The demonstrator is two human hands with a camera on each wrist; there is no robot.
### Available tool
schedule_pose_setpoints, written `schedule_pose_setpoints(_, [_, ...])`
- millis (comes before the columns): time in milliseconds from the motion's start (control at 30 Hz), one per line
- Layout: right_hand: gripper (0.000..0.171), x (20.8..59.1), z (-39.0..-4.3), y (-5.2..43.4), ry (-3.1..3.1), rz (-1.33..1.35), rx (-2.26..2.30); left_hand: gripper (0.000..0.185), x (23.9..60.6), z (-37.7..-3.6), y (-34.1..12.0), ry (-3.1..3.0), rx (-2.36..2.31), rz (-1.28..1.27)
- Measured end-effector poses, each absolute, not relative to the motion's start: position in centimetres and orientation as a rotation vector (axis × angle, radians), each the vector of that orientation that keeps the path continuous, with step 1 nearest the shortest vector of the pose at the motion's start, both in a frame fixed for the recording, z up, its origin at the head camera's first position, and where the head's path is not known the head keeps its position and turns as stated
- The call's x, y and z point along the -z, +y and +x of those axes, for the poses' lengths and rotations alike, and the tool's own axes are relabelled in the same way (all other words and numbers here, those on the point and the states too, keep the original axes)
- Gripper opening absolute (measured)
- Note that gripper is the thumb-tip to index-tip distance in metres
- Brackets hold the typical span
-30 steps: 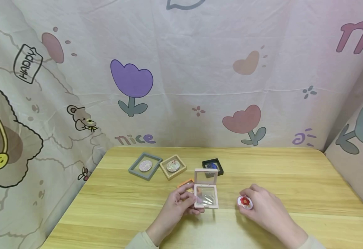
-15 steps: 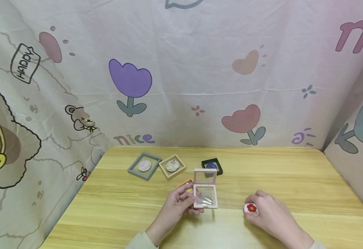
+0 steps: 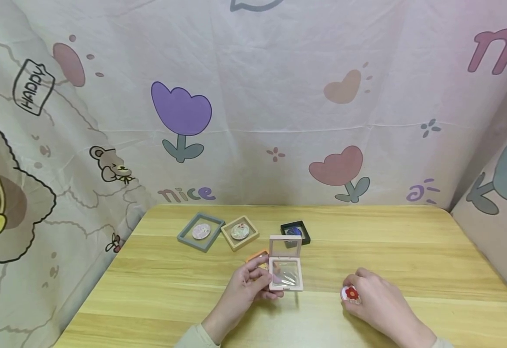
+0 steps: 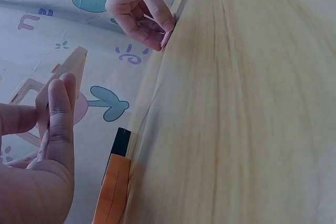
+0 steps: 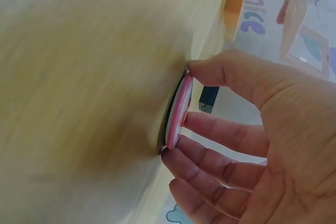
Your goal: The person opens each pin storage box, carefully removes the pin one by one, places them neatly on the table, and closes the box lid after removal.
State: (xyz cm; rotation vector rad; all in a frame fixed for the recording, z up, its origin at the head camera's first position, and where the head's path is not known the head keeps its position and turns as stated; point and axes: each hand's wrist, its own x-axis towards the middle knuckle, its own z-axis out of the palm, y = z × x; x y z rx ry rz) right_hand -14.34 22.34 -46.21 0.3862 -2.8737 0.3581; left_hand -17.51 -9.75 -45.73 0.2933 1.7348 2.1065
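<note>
Gripping the open pink case [image 3: 285, 270] with the left hand [image 3: 246, 287], pinching the flower badge [image 3: 351, 293] right of it on the worktop [image 3: 410, 251] with the right hand [image 3: 377, 297].

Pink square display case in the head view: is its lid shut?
No. The pink square display case stands open, its clear-windowed lid raised upright behind the base while the left hand holds it on the wooden table.

Left hand [image 3: 246, 285] pinching; right hand [image 3: 372, 295] (curled) gripping.
</note>
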Motion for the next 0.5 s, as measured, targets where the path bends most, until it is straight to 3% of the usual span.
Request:
schedule_pose_setpoints(133, [0.022,46.1,-14.4,22.2,-2.897,0.390,-0.359,0.072,45.7,-17.5,-9.8,1.737,-2.103,0.287])
schedule_pose_setpoints(367, [0.045,45.4,-14.8,22.2,-2.894,0.375,-0.404,0.068,45.5,-17.5,-9.5,1.742,-2.102,0.292])
schedule_pose_setpoints(500, [0.048,44.2,-15.4,21.9,-2.882,0.360,-0.544,0.067,45.4,-17.4,-9.5,1.739,-2.099,0.300])
